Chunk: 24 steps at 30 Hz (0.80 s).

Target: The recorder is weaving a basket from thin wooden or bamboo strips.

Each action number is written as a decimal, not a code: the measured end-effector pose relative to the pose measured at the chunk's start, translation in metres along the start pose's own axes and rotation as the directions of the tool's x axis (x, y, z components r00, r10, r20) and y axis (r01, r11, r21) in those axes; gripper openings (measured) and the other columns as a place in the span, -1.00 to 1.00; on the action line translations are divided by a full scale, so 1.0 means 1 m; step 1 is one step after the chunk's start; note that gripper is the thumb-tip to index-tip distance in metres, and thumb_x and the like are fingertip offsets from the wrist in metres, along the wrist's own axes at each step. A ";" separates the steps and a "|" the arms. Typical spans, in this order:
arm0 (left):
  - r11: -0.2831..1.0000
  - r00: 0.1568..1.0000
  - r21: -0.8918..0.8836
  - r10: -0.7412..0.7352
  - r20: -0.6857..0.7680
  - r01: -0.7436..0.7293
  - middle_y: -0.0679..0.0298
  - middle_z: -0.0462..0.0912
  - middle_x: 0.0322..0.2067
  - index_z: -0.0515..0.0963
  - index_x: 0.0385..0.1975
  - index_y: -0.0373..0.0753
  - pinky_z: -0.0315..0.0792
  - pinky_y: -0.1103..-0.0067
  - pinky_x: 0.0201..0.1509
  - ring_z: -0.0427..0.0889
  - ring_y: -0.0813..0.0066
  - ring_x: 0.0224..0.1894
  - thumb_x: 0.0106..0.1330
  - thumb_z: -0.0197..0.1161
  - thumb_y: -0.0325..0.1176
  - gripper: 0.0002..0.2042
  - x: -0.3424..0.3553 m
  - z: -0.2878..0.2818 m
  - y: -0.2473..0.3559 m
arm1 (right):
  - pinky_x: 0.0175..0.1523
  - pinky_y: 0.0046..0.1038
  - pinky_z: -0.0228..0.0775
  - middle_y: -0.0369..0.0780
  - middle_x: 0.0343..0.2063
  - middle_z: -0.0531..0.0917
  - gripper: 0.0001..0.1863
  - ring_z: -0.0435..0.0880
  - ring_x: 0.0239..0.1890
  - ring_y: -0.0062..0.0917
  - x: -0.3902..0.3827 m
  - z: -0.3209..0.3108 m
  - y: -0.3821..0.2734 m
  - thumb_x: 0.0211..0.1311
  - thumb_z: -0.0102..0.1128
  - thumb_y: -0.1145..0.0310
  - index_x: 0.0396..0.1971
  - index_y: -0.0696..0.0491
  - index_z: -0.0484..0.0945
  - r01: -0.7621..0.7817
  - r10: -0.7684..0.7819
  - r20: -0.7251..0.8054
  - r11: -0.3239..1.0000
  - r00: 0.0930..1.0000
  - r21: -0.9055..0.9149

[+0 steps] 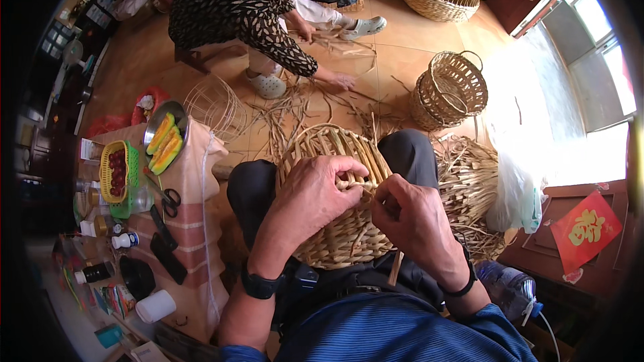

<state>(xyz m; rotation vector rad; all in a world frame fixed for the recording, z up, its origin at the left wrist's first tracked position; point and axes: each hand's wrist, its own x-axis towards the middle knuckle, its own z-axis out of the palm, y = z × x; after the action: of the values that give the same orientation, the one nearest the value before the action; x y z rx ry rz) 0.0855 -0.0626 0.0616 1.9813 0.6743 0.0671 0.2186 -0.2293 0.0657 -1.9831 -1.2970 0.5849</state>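
A half-woven basket [345, 238] of tan dried plant strips rests in my lap between my knees, its ribs standing up at the far side. My left hand [312, 191] is closed on the basket's woven edge, thumb and fingers pinching a twisted strand there. Just right of it, my right hand [416, 218] has its fingertips pressed together on a weaving strip at the same edge. A flat loose strip end [396, 268] hangs below my right hand. What lies inside the curled right fingers is mostly hidden.
A person [235, 20] bends over loose strips [288, 114] on the tiled floor ahead. Finished baskets [449, 90] stand beyond my right knee, near a strip bundle [466, 177] and plastic bag [516, 194]. On the left table [194, 188] are scissors [171, 202] and a fruit bowl [161, 161].
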 end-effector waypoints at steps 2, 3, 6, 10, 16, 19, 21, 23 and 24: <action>0.997 0.994 0.012 0.079 -0.069 -0.078 0.20 0.77 -0.41 0.78 0.04 -0.26 0.56 0.49 -0.23 0.64 0.56 -0.40 0.33 0.49 -0.40 -0.70 -0.003 0.007 -0.002 | -0.34 -0.12 0.59 -0.03 -0.56 0.72 -0.82 0.79 -0.46 -0.05 0.000 0.000 0.003 0.28 0.44 0.42 -0.26 0.13 0.59 -0.002 0.003 -0.007 0.999 1.000 0.042; 0.997 0.993 0.048 0.065 -0.095 -0.060 0.16 0.79 -0.39 0.78 0.03 -0.27 0.57 0.46 -0.22 0.68 0.49 -0.40 0.32 0.48 -0.42 -0.71 -0.003 0.012 0.002 | -0.34 -0.13 0.59 -0.03 -0.55 0.73 -0.81 0.79 -0.45 -0.05 0.000 0.001 0.005 0.28 0.45 0.42 -0.25 0.14 0.60 -0.008 0.009 -0.014 0.996 1.000 0.086; 0.997 0.997 0.081 0.008 -0.082 -0.001 0.09 0.82 -0.32 0.77 0.02 -0.28 0.60 0.43 -0.16 0.76 0.39 -0.33 0.33 0.46 -0.44 -0.73 -0.005 0.008 0.010 | -0.33 -0.15 0.59 -0.03 -0.53 0.74 -0.81 0.80 -0.44 -0.06 0.004 0.002 0.007 0.28 0.45 0.42 -0.24 0.16 0.61 0.010 -0.010 0.010 0.999 1.000 0.045; 0.999 1.000 0.027 -0.017 0.000 0.017 0.00 0.82 -0.17 0.72 0.11 -0.27 0.61 0.44 -0.04 0.80 0.30 -0.18 0.34 0.45 -0.47 -0.66 -0.005 -0.001 -0.001 | -0.34 -0.14 0.59 -0.02 -0.54 0.73 -0.82 0.80 -0.44 -0.06 0.008 0.001 0.005 0.30 0.44 0.42 -0.25 0.17 0.62 0.002 -0.004 0.018 0.997 1.000 0.073; 1.000 1.000 -0.005 0.019 0.017 -0.019 0.03 0.80 -0.19 0.61 0.28 -0.26 0.60 0.47 -0.02 0.72 0.40 -0.21 0.35 0.36 -0.53 -0.54 -0.004 -0.003 -0.014 | -0.35 -0.11 0.56 0.00 -0.54 0.71 -0.83 0.77 -0.45 -0.03 0.011 0.006 0.011 0.33 0.41 0.40 -0.26 0.17 0.62 -0.003 0.000 0.027 0.994 1.000 0.107; 0.994 0.998 -0.099 -0.045 0.053 0.050 0.07 0.81 -0.20 0.61 0.26 -0.30 0.60 0.50 -0.01 0.73 0.49 -0.19 0.34 0.33 -0.55 -0.55 -0.003 -0.005 -0.009 | -0.34 -0.09 0.55 0.00 -0.54 0.71 -0.82 0.76 -0.43 0.00 0.011 0.013 0.015 0.33 0.42 0.39 -0.26 0.15 0.61 0.060 -0.058 -0.044 0.997 0.997 0.050; 0.989 0.996 -0.132 -0.055 0.064 0.063 0.10 0.81 -0.21 0.61 0.23 -0.32 0.60 0.51 -0.01 0.72 0.51 -0.18 0.34 0.33 -0.55 -0.57 -0.002 -0.004 -0.011 | -0.34 -0.07 0.55 0.00 -0.55 0.71 -0.82 0.76 -0.42 0.02 0.012 0.013 0.010 0.33 0.42 0.39 -0.28 0.14 0.59 0.075 -0.077 -0.057 0.997 0.995 -0.031; 0.984 0.995 -0.163 -0.062 0.074 0.074 0.14 0.81 -0.22 0.61 0.21 -0.34 0.60 0.52 0.00 0.72 0.52 -0.18 0.34 0.33 -0.56 -0.59 -0.003 -0.007 -0.010 | -0.34 -0.07 0.55 -0.01 -0.54 0.71 -0.82 0.76 -0.42 0.01 0.010 0.011 0.006 0.34 0.42 0.39 -0.28 0.12 0.58 0.064 -0.068 -0.054 0.996 0.996 -0.062; 0.990 0.997 -0.132 -0.046 0.067 0.054 0.17 0.81 -0.21 0.61 0.16 -0.33 0.61 0.52 0.02 0.73 0.52 -0.16 0.33 0.34 -0.57 -0.62 -0.003 -0.008 -0.008 | -0.34 -0.07 0.55 -0.01 -0.53 0.70 -0.82 0.76 -0.42 0.00 0.010 0.011 0.006 0.34 0.43 0.38 -0.29 0.11 0.57 0.054 -0.059 -0.050 0.994 0.997 -0.097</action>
<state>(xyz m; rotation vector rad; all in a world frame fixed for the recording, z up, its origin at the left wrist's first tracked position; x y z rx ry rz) 0.0766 -0.0545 0.0595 1.8290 0.6611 0.0183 0.2185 -0.2184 0.0540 -2.0183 -1.3665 0.4475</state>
